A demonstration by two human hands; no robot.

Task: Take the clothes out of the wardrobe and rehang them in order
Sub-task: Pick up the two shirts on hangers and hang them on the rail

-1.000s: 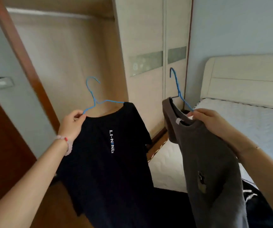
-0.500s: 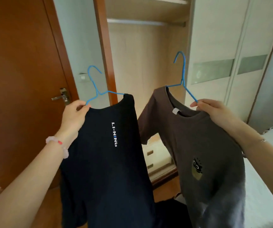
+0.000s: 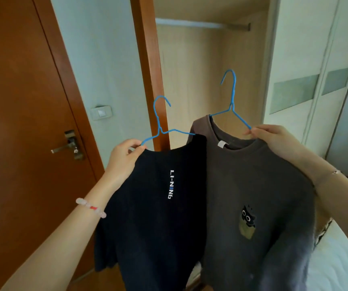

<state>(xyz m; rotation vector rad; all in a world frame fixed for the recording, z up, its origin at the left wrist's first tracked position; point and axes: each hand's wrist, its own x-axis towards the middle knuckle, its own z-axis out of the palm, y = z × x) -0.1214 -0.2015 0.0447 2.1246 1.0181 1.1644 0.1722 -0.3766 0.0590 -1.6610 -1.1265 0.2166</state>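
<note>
Open wardrobe far ahead, rail bare. Left hand pinching blue hanger under black T-shirt; right hand pinching second blue hanger carrying brown sweatshirt.

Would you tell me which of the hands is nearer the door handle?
Left. The left hand holds its hanger just right of the door handle; the right hand is far across, beyond both shirts.

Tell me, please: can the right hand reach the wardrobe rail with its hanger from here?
Probably yes. The right hand holds the brown shirt by its blue hanger, hook up. The rail is bare above it, with open space between; the arm must still lift.
</note>
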